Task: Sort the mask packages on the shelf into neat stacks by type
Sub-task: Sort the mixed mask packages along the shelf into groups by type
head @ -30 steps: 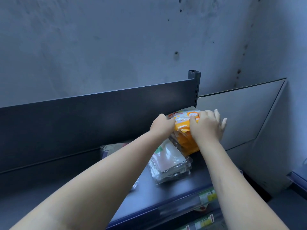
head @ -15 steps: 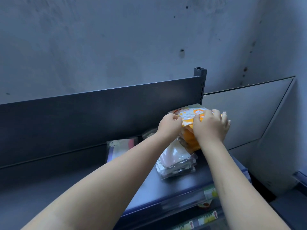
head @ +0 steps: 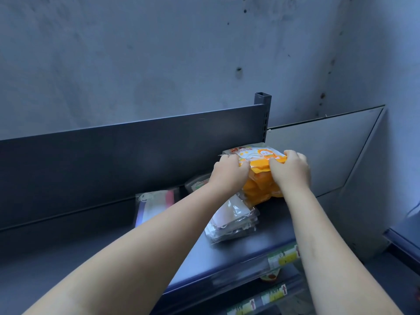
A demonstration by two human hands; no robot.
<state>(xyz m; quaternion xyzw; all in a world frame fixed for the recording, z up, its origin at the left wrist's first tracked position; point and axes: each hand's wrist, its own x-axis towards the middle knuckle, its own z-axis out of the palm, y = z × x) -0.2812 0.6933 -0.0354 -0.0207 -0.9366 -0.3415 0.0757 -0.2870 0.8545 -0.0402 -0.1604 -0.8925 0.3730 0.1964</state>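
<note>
Hands, left hand (head: pixel 229 172) and right hand (head: pixel 289 170), clasp orange mask stack (head: pixel 259 178) on shelf (head: pixel 268 233).

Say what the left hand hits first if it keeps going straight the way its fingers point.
The left hand is already on the orange mask packages. Straight ahead, past them, likely the shelf's dark back panel, though depth is unclear.

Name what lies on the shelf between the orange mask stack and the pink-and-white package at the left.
In the head view, a greyish package at the back, partly hidden by the left hand.
</note>
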